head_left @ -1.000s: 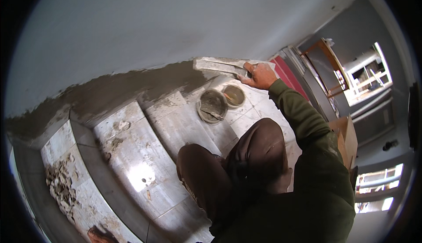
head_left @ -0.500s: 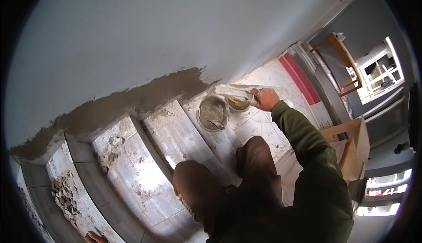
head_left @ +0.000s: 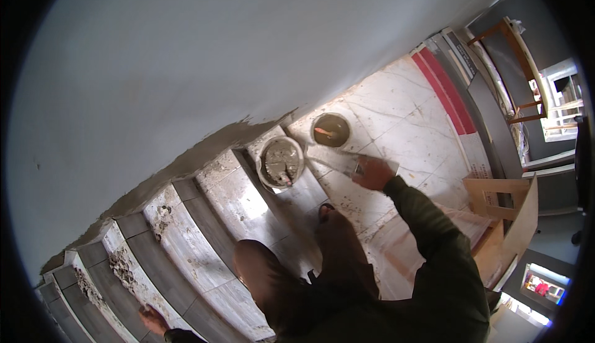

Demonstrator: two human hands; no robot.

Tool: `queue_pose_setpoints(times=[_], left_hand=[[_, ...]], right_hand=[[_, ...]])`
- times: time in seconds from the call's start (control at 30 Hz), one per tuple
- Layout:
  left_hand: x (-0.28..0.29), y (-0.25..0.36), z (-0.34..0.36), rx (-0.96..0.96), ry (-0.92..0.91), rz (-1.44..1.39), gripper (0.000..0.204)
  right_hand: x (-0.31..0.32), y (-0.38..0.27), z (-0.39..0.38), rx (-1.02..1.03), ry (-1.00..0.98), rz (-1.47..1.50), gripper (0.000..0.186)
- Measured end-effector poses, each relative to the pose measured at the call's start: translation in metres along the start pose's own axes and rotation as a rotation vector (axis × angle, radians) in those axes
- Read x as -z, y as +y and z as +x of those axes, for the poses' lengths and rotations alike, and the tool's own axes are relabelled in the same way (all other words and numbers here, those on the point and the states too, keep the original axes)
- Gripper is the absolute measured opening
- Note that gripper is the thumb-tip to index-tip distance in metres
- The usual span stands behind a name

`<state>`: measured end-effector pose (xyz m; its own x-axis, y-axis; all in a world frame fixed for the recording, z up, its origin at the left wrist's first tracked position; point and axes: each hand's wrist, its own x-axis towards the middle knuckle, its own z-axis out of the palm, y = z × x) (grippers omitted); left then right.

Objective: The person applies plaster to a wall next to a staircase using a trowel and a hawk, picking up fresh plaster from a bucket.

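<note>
Head view: a pale grey-blue wall (head_left: 186,64) fills the upper left; under it a flight of tiled stairs (head_left: 211,256) runs from the lower left toward a pale, veined tile floor (head_left: 396,113); along the foot of the wall, above the steps, lies a rough-edged band of grey-brown plaster (head_left: 192,160); an open cardboard box (head_left: 520,231) stands at the right.

Near the wall, a mortar bucket (head_left: 299,151) holds a grey mix with a small tool (head_left: 286,178) lying in it; just beyond, a smaller bucket (head_left: 347,123) on the floor holds murky liquid and something orange (head_left: 323,131); a long flat trowel (head_left: 334,159), blurred, reaches across beside both buckets, its far end close to the mortar bucket's rim.

The right hand (head_left: 374,173) is clamped on the trowel's near end; the left hand (head_left: 153,320), well apart from it, is low over the steps, and I cannot tell whether its fingers are closed; crumbled rubble (head_left: 124,267) lies on the tread near it.
</note>
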<state>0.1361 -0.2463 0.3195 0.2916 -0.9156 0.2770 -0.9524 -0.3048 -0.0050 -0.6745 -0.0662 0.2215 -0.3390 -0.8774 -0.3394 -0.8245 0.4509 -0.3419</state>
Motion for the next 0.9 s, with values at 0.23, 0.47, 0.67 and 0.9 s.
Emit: queue_pose_setpoints(times=[0.23, 0.47, 0.67, 0.9], left_hand=[[0.06, 0.233, -0.088, -0.177, -0.442, -0.773, 0.029], [0.088, 0.451, -0.225, -0.241, -0.955, -1.1, 0.031], [0.138, 0.61, -0.291, 0.636, -1.751, -1.38, 0.039], [0.018, 0.64, -0.333, 1.172, -1.528, -1.77, 0.021]], right_hand=[[0.074, 0.021, -0.078, -0.148, -0.077, 0.034, 0.056], [0.114, -0.007, -0.074, 0.019, 0.08, 0.06, 0.04], [0.121, -0.052, -0.043, 0.286, 0.159, -0.003, 0.037], [0.119, -0.05, -0.007, 0.749, 0.005, -0.014, 0.037]])
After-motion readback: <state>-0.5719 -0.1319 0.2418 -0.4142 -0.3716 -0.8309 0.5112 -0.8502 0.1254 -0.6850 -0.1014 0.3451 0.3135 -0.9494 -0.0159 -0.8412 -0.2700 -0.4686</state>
